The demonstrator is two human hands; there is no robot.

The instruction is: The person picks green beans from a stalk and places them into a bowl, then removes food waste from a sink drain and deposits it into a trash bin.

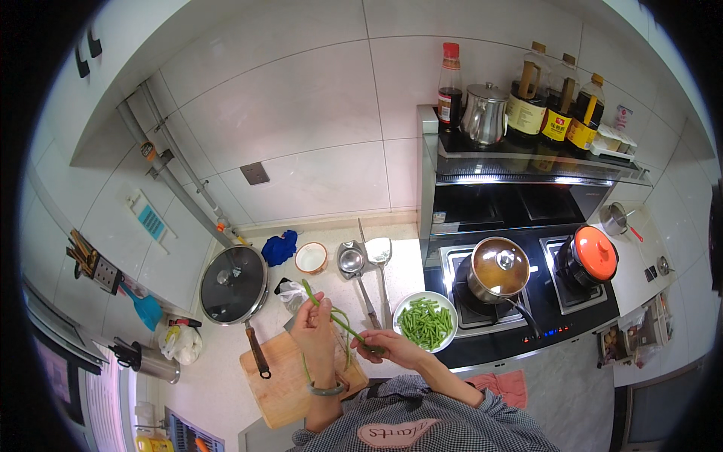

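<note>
Long green beans (342, 322) stretch between my two hands above a wooden cutting board (277, 390). My left hand (314, 325), with a bangle on its wrist, is closed around one part of them, and strands hang down beside that wrist. The fingers of my right hand (381, 346) pinch the beans farther right. A white plate (454, 322) of cut green bean pieces (425, 323) sits just beyond my right hand, beside the stove. A clear plastic bag (292, 296) lies behind my left hand.
A lidded frying pan (234, 285) stands left of the board. Behind my hands lie a ladle (352, 261), a spatula (379, 251) and a small bowl (311, 258). A lidded saucepan (499, 268) and an orange-lidded pot (594, 254) stand on the gas stove (480, 353).
</note>
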